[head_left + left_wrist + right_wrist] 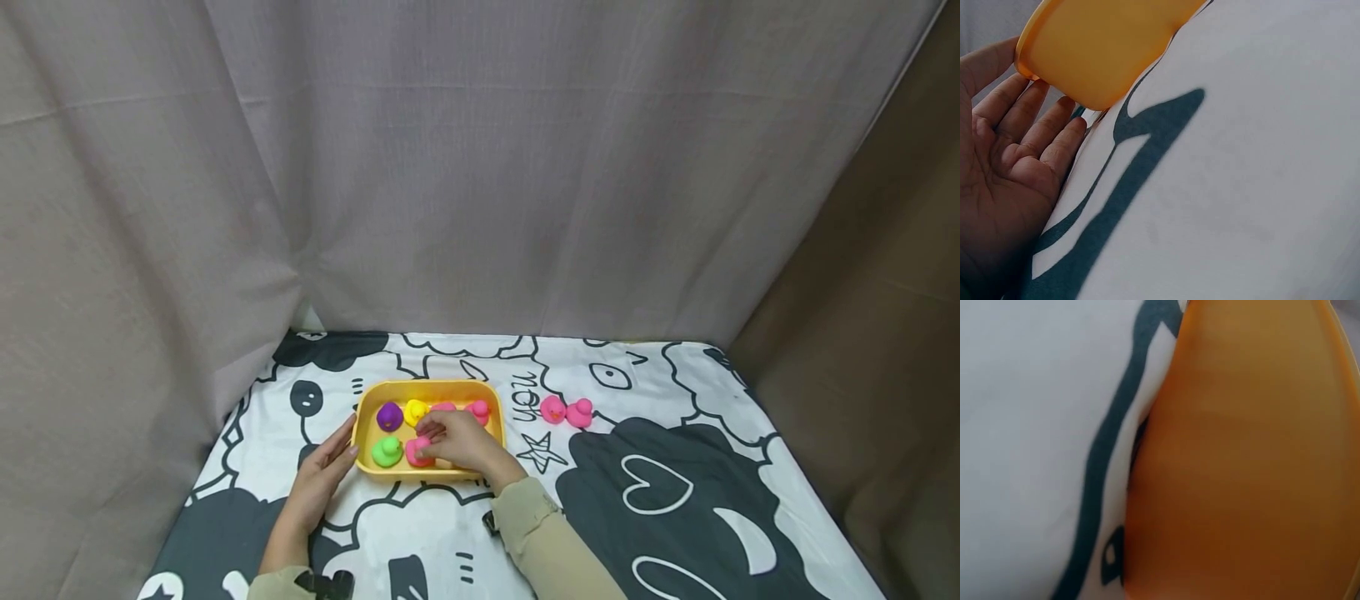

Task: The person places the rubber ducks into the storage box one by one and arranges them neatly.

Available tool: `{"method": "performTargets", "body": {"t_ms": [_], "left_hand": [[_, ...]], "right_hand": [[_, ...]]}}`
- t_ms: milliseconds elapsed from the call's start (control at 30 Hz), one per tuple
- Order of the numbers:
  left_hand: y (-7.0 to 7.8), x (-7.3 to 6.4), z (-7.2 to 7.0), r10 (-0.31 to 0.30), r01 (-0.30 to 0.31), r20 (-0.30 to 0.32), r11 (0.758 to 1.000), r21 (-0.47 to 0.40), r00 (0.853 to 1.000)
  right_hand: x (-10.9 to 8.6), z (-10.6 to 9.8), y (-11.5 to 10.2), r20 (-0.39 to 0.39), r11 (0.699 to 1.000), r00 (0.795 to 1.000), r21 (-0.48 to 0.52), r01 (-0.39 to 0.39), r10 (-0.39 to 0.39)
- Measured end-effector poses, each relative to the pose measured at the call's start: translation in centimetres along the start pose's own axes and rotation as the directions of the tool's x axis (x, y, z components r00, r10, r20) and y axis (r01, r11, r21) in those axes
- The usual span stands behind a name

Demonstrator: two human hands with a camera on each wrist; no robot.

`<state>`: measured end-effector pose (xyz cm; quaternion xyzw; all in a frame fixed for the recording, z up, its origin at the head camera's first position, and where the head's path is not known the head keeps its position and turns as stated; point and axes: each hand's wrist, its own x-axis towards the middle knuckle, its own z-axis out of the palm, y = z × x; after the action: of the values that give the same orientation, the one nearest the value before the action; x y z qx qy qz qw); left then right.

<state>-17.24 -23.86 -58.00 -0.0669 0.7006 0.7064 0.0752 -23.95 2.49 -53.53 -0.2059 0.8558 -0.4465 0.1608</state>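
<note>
Tray [427, 389] touched by left hand [322, 473], fingers loose. Right hand [465, 442] pinches pink duck [414, 452]. Green duck [387, 452] sits just beside; sideways move might tip it.

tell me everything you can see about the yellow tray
The yellow tray is an oblong with rounded corners, raised walls and a smooth, plastic-looking surface. It stands open side up on a black-and-white patterned cloth. Inside are small toys: purple, green, yellow and several pink. The left hand touches its left end; the right hand reaches over it and hides part of the inside.
</note>
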Motion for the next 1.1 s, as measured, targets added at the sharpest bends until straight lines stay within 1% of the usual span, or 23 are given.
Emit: {"method": "performTargets", "body": {"t_ms": [167,533,1100], "left_hand": [[0.0,0.03,-0.01,0.0,0.0,-0.001,1.0,0.003,1.0],[-0.05,0.13,-0.02,0.016,-0.016,0.007,1.0,-0.001,1.0],[-0.17,0.14,-0.04,0.007,-0.007,0.009,1.0,-0.012,1.0]], "right_hand": [[-0.05,-0.02,0.06,0.001,1.0,1.0,-0.002,0.016,-0.016],[-0.24,-0.07,0.01,0.003,1.0,1.0,0.008,0.015,-0.015],[-0.42,-0.47,0.07,-0.017,0.998,0.997,-0.007,0.07,-0.07]]}}
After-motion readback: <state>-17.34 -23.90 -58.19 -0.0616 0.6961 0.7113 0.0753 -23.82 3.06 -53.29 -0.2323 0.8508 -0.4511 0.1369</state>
